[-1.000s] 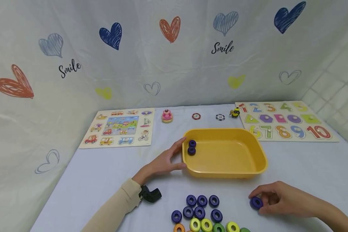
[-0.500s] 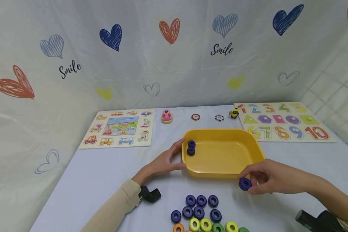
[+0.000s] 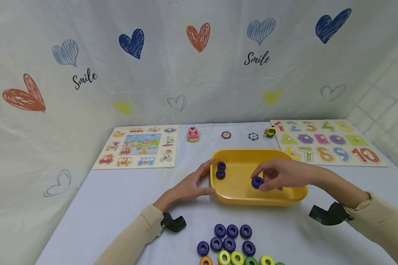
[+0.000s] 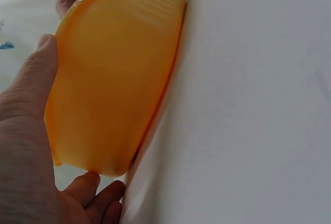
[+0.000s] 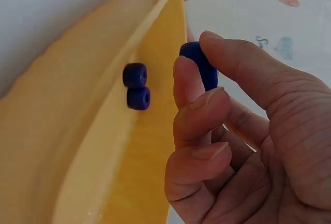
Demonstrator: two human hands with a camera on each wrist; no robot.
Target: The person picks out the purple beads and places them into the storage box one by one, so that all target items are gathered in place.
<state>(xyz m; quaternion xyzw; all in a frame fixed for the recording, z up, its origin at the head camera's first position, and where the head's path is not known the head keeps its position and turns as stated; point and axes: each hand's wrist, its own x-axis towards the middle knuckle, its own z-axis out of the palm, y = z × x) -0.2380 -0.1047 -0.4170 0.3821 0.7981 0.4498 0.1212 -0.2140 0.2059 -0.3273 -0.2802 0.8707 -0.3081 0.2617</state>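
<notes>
The right hand (image 3: 282, 174) pinches 1 purple ring (image 3: 254, 185) above the tray (image 3: 248, 201) that the spread left hand (image 3: 189, 186) touches.

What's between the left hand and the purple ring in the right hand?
In the head view: the yellow tray's side wall, then two purple rings, then bare tray floor.

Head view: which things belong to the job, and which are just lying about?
In the job:
yellow tray, left hand touching
purple ring, pinched by right hand
two purple rings inside tray
loose purple rings, likely
other rings, perhaps

Apparently lying about:
picture puzzle
number puzzle
pink toy
bee toy
red chip
black chip
</notes>
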